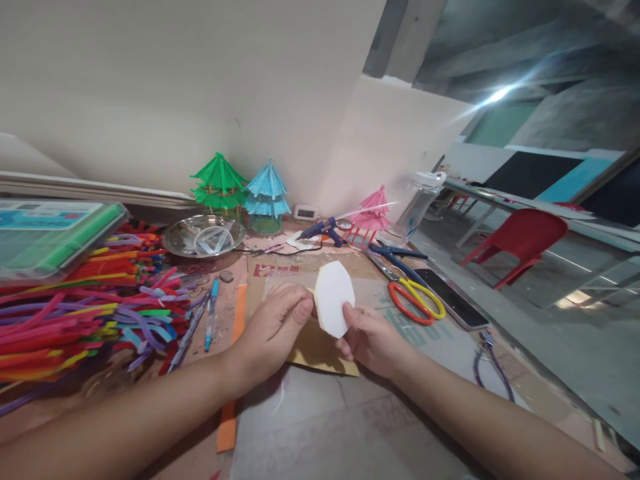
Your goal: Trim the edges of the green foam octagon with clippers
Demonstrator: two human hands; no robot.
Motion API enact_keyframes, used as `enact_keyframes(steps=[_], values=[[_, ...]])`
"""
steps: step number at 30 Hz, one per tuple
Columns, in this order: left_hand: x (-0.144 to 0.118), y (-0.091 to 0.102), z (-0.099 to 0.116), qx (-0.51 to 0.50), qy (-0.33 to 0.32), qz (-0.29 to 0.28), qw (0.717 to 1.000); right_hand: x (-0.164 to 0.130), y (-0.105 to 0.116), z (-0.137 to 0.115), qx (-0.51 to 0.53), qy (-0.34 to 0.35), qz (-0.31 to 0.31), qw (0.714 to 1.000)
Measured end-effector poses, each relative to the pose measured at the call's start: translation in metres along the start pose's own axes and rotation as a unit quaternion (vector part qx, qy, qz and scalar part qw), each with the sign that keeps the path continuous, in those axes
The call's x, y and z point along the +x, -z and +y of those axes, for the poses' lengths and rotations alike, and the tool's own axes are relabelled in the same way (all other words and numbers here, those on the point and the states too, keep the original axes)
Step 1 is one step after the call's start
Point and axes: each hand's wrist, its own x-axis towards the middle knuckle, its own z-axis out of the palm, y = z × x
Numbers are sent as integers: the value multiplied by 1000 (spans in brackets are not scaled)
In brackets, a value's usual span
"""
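Observation:
A white octagon-shaped card piece (333, 297) stands upright above the table's middle, gripped from both sides. My left hand (273, 331) pinches its left edge with thumb and fingers. My right hand (369, 340) holds its lower right edge. Under the hands lies a brown cardboard piece (315, 349) on a grey cutting mat (350, 413).
A heap of coloured pipe cleaners (85, 307) fills the left. Behind stand green (219, 183), blue (269, 193) and pink (373, 213) paper pagodas, a metal dish (204, 236) and a glue gun (324, 230). Scissors (415, 297) and a phone (453, 297) lie right. An orange ruler (231, 373) lies left of the mat.

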Motion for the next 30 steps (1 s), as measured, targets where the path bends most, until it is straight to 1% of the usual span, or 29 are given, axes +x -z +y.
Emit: enact_keyframes(steps=[4,9,14,17,19,22,25,27,30], values=[[-1,-5,7,-28,11,-15,999,1,-1,1,35,0,-25,999],[-1,-12,14,-71,57,-14,996,1,-5,0,56,-21,-58,997],[-3,-14,20,-68,78,-6,995,2,-2,3,62,-53,-101,992],[-2,-12,22,-63,74,-5,995,3,1,6,59,-49,-102,992],[-1,-9,23,-44,63,-4,997,3,2,7,48,-35,-95,994],[-1,-5,25,22,37,2,999,3,-1,7,22,-7,-88,996],[-1,-2,26,80,-3,14,997,3,-3,4,-1,42,-72,997],[-1,0,24,103,-21,18,994,3,-3,2,-21,87,-40,995],[4,4,18,134,-29,21,990,4,-2,-1,-68,156,31,985]])
